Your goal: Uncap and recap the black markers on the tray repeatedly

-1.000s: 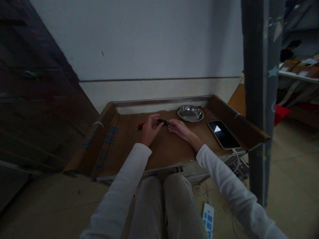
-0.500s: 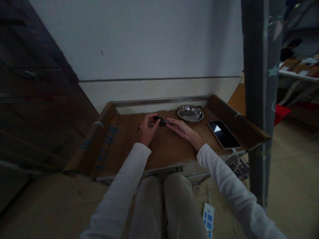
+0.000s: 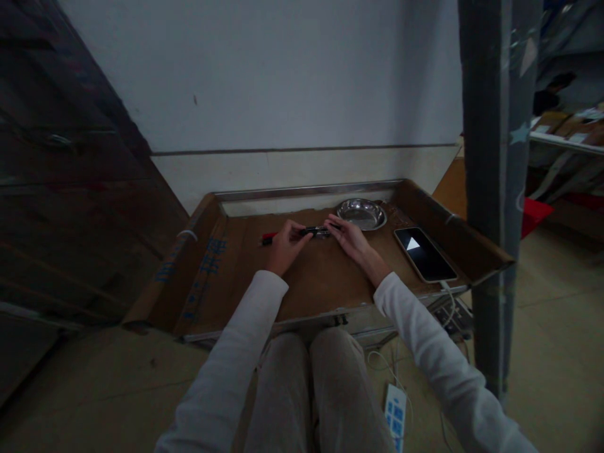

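Slim black pens (image 3: 315, 231) lie crosswise between my two hands, low over the cardboard surface. My left hand (image 3: 285, 245) is closed on their left part, thumb and fingers pinching. At their right ends, my right hand (image 3: 350, 240) is closed too, its fingertips gripping them. The exact number of pens is hard to make out. Left of my left hand, the ends of a red pen (image 3: 268, 235) and a black pen (image 3: 267, 241) stick out; the hand hides the rest, and I cannot tell whether it touches them.
A round shiny metal dish (image 3: 361, 214) stands behind my right hand. To the right lies a phone (image 3: 425, 255) with a white cable plugged in. Raised cardboard sides (image 3: 182, 251) edge the tabletop. A grey post (image 3: 493, 189) rises at the right, and a person (image 3: 550, 94) is far behind it.
The pens have come level and lower between my hands. My right hand has shifted slightly right, and the red and black pen ends at the left show more.
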Available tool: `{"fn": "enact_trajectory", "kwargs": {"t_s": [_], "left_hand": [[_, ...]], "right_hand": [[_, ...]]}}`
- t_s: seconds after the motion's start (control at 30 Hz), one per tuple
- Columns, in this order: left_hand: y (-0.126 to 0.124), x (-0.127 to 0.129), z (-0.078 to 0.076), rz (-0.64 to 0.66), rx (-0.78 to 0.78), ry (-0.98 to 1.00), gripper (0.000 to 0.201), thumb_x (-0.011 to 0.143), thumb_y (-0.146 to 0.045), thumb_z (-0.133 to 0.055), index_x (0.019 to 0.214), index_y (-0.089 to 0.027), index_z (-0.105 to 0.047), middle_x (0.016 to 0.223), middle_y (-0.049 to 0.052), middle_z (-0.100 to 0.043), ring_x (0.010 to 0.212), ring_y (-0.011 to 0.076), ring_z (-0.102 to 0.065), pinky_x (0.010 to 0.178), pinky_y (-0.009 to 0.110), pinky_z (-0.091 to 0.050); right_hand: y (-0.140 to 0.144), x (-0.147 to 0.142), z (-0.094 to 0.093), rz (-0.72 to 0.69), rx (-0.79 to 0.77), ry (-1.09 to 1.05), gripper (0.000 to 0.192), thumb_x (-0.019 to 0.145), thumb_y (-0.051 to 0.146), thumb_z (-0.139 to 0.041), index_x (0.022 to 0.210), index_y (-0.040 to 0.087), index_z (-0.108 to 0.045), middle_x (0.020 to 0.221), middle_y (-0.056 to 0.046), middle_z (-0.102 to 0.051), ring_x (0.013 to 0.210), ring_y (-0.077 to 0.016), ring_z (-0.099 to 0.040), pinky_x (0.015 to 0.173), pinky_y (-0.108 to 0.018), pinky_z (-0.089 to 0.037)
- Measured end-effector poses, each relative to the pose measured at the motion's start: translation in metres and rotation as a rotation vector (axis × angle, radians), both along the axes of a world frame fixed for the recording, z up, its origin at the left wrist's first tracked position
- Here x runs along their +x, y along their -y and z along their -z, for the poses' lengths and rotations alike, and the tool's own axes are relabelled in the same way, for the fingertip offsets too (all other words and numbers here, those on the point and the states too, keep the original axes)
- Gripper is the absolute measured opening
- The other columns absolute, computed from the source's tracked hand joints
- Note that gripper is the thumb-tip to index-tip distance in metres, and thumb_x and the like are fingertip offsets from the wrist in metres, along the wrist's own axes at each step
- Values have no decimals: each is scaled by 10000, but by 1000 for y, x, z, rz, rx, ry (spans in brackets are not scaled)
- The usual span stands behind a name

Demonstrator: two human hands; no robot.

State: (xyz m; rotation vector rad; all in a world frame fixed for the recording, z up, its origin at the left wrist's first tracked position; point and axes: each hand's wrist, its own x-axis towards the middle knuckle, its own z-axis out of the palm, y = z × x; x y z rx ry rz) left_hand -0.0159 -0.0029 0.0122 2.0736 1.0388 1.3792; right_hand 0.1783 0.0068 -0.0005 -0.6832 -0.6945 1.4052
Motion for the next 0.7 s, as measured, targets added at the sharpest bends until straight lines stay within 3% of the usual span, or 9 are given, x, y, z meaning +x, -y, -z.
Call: {"fn": "enact_trajectory", "kwargs": {"t_s": [0.13, 0.27, 0.43, 0.7], "left_hand": [[-4, 0, 10, 97, 3, -300, 184, 815, -355, -602, 859, -194, -526, 823, 4, -585, 728, 138, -586, 707, 294, -490], [-9, 4, 18, 25, 87, -471, 125, 833, -304, -581, 836, -190, -530, 909, 27, -536, 841, 167, -559, 806, 336, -465], [-11, 12, 17, -68, 131, -520, 72, 845, -227, -560, 883, -182, -519, 943, 37, -500, 866, 172, -539, 817, 326, -460], [4, 20, 4, -123, 241, -500, 157, 900, -280, -476, 1013, -176, -507, 1031, 72, -512, 966, 184, -540, 892, 337, -450]], "right_hand": [[1, 1, -1, -12, 23, 6, 104, 765, 168, -545, 830, 190, -623, 951, -52, -682, 991, -168, -626, 958, -343, -518], [6, 0, -5, -44, 25, -3, 106, 781, 196, -512, 818, 191, -611, 1019, -68, -678, 1022, -179, -617, 980, -362, -497], [10, -3, -12, -118, -2, 3, 208, 858, 287, -428, 895, 198, -612, 1042, -73, -680, 1066, -188, -596, 981, -395, -483], [16, -11, -18, -280, -99, -109, 383, 928, 386, -318, 1070, 147, -582, 1044, -105, -659, 1045, -166, -594, 872, -286, -523]]}}
